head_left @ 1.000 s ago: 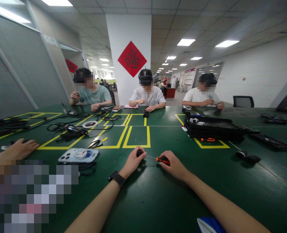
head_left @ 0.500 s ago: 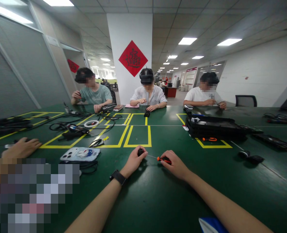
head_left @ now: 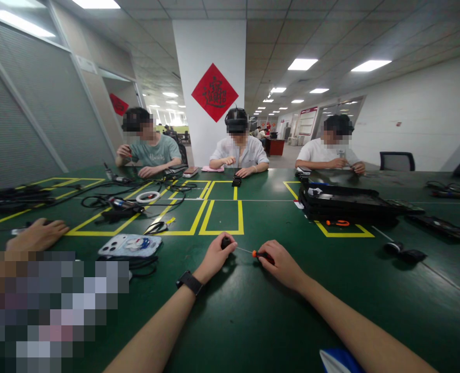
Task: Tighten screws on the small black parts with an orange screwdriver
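Note:
Near the middle of the green table (head_left: 230, 321), my left hand (head_left: 214, 259) is closed around a small black round part (head_left: 225, 242), whose exact kind I cannot make out. My right hand (head_left: 280, 263) grips the black and orange handle of a screwdriver (head_left: 256, 254). The thin metal shaft points left and reaches the fingers of my left hand; whether its tip touches the black part is hidden. A dark watch (head_left: 190, 283) is on my left wrist.
Left lie a phone in a patterned case (head_left: 130, 245), dark cables (head_left: 97, 199) and a white ring (head_left: 148, 197); another person's hand (head_left: 39, 235) rests beyond. Right are stacked black trays (head_left: 342, 202), an orange-handled tool (head_left: 337, 223) and sunglasses (head_left: 404, 252). Three people sit opposite.
The view has shifted very slightly. My hands keep the same hold, with the screwdriver in nearly the same place.

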`<state>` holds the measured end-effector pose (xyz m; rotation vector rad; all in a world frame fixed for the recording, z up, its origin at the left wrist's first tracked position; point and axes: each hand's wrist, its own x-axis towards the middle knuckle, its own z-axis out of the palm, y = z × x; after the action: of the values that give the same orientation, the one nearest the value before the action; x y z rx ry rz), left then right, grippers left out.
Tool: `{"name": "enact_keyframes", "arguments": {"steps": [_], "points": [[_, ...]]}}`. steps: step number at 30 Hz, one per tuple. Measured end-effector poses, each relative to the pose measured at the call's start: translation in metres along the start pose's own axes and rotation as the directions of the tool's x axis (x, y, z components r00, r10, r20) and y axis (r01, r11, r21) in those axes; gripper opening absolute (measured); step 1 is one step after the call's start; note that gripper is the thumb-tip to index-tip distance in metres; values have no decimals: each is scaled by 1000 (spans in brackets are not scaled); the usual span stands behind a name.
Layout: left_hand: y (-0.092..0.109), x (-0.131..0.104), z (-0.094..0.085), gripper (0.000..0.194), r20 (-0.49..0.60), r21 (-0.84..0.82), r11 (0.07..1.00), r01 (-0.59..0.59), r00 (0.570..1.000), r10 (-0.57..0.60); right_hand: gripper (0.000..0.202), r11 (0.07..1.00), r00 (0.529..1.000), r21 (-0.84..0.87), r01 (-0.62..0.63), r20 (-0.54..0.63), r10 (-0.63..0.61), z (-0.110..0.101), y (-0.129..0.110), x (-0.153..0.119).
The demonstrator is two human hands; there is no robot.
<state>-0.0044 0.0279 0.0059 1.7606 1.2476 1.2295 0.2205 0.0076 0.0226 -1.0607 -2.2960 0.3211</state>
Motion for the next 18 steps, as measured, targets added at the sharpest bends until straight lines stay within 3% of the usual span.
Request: {"name": "enact_keyframes", "arguments": {"steps": [18], "points": [[2,-1,1,17,-4,15,1000,5,1000,-5,13,999,999,-39,-35,-7,34,3,0,0]]}}
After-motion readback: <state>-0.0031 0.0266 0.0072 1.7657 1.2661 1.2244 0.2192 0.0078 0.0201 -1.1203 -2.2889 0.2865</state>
